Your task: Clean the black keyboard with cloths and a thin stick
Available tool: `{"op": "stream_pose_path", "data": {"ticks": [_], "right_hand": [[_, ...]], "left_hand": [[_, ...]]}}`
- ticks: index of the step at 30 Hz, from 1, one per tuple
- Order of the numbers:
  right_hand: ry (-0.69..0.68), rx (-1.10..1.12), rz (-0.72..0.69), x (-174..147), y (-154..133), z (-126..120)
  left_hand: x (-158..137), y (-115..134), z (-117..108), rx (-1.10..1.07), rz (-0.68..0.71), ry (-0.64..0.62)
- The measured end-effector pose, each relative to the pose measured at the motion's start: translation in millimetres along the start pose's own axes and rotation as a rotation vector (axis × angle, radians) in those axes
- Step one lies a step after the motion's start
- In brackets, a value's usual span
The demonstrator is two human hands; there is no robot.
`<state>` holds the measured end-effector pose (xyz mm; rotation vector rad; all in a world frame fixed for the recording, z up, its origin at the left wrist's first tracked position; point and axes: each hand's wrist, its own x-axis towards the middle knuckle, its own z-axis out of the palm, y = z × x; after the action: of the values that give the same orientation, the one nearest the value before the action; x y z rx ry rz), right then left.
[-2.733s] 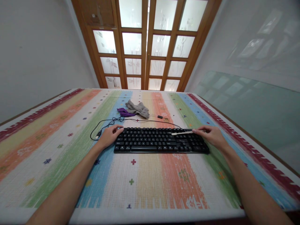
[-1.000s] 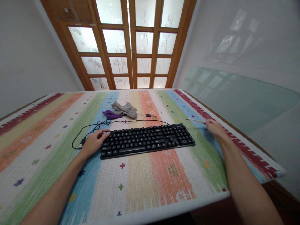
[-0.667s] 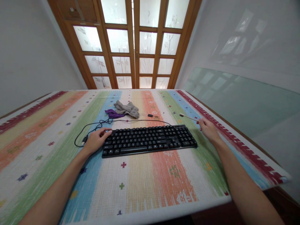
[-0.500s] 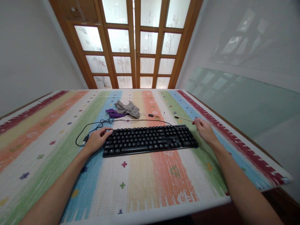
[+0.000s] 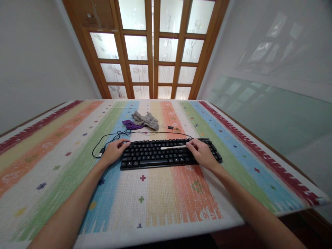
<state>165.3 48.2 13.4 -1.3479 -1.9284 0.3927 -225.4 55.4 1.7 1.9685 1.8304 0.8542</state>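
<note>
A black keyboard (image 5: 153, 154) lies flat on the striped tablecloth (image 5: 160, 193). My left hand (image 5: 114, 151) is closed at its upper left edge, thumb and fingers pressed on the corner. In my right hand (image 5: 201, 152) is a pale, thin toothbrush (image 5: 174, 147), pinched by the end of its handle. The brush points left over the middle of the keys, head low over them; its bristles are hidden underneath. Whether they touch the keys I cannot tell. My right hand covers part of the keys on the right side.
Behind the keyboard lie a crumpled grey cloth (image 5: 148, 121) with a purple part (image 5: 131, 125), and a small dark object (image 5: 170, 127). The black cable (image 5: 103, 135) loops out left, ending in a USB plug (image 5: 101, 152). A glass panel (image 5: 259, 103) leans at right.
My right hand has moved left with the toothbrush, from beyond the keyboard's right end to over its keys. My left hand stays on the left edge. The view has shifted slightly.
</note>
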Motion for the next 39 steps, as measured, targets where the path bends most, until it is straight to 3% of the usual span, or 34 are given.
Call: {"op": "stream_pose_path", "data": {"ticks": [8,13,25,33,39], "right_hand": [[-0.117,-0.039,-0.103,-3.4,-47.7,54.3],[-0.190,-0.171,-0.115,-0.5,-76.6,73.7],[-0.300,-0.308,-0.074,15.9,-118.4,99.1],[-0.293,-0.313,-0.069,24.8,-124.1,108.4],[-0.316,-0.343,-0.078,26.5,-124.1,106.1]], "left_hand": [[-0.5,3.0,-1.4,-0.008,0.006,0.013],[0.6,0.2,-0.6,-0.014,0.019,0.021],[1.9,-7.4,2.5,-0.067,0.017,0.028],[4.5,-8.8,1.2,-0.229,-0.049,-0.008],[3.3,-6.0,-0.8,-0.131,-0.029,0.017]]}}
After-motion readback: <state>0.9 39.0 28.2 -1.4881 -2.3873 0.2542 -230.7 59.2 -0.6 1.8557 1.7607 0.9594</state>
